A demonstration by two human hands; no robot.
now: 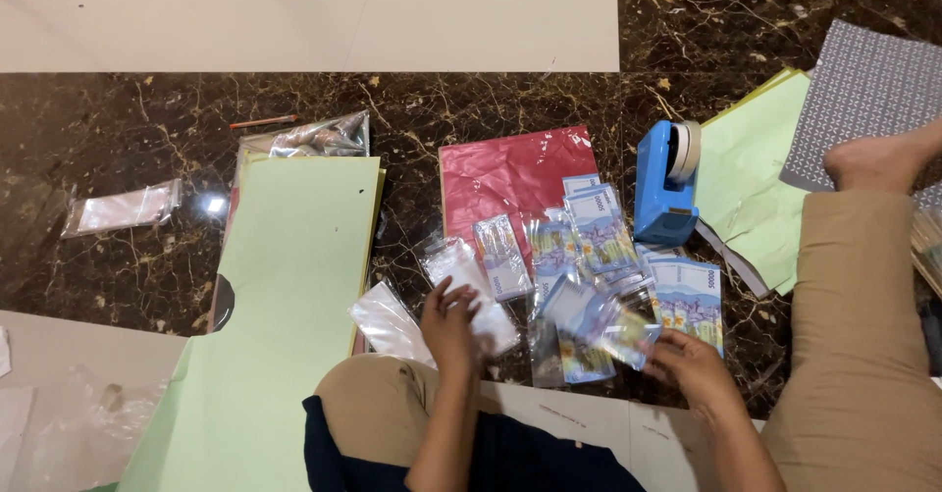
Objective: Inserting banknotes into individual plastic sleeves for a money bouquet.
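Note:
My left hand (452, 327) rests on a clear plastic sleeve (469, 281) on the dark marble floor, fingers curled over its near end. My right hand (693, 367) holds the edge of a blue banknote in a clear sleeve (618, 330). Several more sleeved banknotes (594, 232) lie spread between my hands and a red sheet of paper (500, 173). Another empty sleeve (388, 323) lies just left of my left hand.
A blue tape dispenser (665, 183) stands right of the red sheet. Large light-green paper sheets (285, 286) cover the left floor; more green sheets (751, 183) and a grey patterned sheet (863, 95) lie at right. My bent leg (854, 335) is at right. Plastic bags (123, 207) lie at left.

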